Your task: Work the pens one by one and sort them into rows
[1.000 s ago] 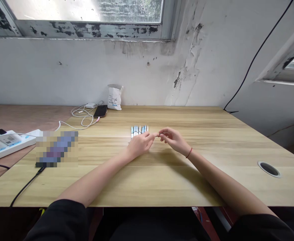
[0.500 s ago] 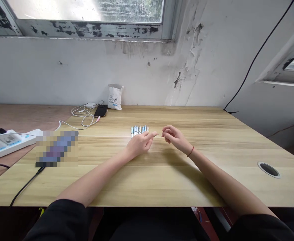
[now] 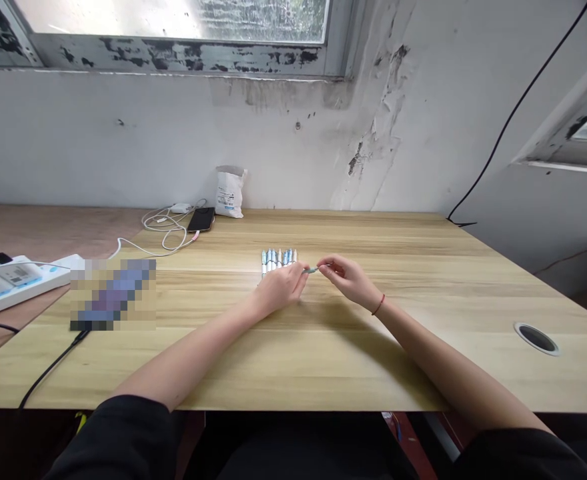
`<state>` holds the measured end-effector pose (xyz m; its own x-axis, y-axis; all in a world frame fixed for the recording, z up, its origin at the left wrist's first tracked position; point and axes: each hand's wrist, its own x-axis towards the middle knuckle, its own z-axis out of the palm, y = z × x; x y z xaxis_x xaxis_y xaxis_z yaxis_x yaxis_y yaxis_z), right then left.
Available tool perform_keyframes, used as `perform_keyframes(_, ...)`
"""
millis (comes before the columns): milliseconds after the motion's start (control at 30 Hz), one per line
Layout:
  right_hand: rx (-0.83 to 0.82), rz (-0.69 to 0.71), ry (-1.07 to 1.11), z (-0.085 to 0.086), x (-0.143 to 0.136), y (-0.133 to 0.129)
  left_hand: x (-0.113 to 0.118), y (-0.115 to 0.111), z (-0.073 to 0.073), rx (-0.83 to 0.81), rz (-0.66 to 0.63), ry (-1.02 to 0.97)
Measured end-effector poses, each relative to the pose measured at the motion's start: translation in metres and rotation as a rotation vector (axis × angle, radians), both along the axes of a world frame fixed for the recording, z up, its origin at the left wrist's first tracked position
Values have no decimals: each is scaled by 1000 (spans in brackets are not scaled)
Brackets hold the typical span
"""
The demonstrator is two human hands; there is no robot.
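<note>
Over the middle of the wooden table point(image 3: 253, 360), my left hand point(image 3: 282, 285) is closed on a thin light-blue pen part point(image 3: 310, 271) that sticks out to the right from its fingertips. My right hand point(image 3: 346, 277), with a red string round the wrist, pinches at the right end of that part; what exactly its fingers hold is too small to make out. Several white and blue pens point(image 3: 272, 259) lie side by side just behind my left hand, which hides their lower ends.
At the back stand a white bag point(image 3: 230, 192) and, beside it, a black phone point(image 3: 201, 220) with a coiled white cable point(image 3: 166, 230). A power strip point(image 3: 28, 283) and a blurred device point(image 3: 116, 293) lie at the left. A round cable hole point(image 3: 537, 339) is at the right.
My right hand has moved slightly left and down, its fingers now meeting the thin part. The light-blue piece now shows at my left fingertips, and the gap between the hands has narrowed.
</note>
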<state>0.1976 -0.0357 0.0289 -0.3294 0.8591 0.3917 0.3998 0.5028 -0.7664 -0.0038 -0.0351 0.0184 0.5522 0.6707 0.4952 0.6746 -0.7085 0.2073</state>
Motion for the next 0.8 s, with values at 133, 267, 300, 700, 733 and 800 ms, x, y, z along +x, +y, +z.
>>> perform_keyframes(133,4,-7,3,-1,1,1,-1,1,-1,42,-43,-31)
perform_keyframes(267,-41,1,20,-1,3,3,-2,6,-4,101,-94,-80)
perform_keyframes(300,-50,3,21,-1,4,3,-3,8,-5,117,-108,-88)
perform_keyframes(700,-7,-18,2,-1,4,3,-5,15,-9,189,-194,-120)
perform_keyframes(733,-9,-17,3,-2,5,4,-5,16,-9,185,-195,-125)
perform_keyframes(800,-27,-14,1,-3,6,6,-5,17,-10,181,-193,-135)
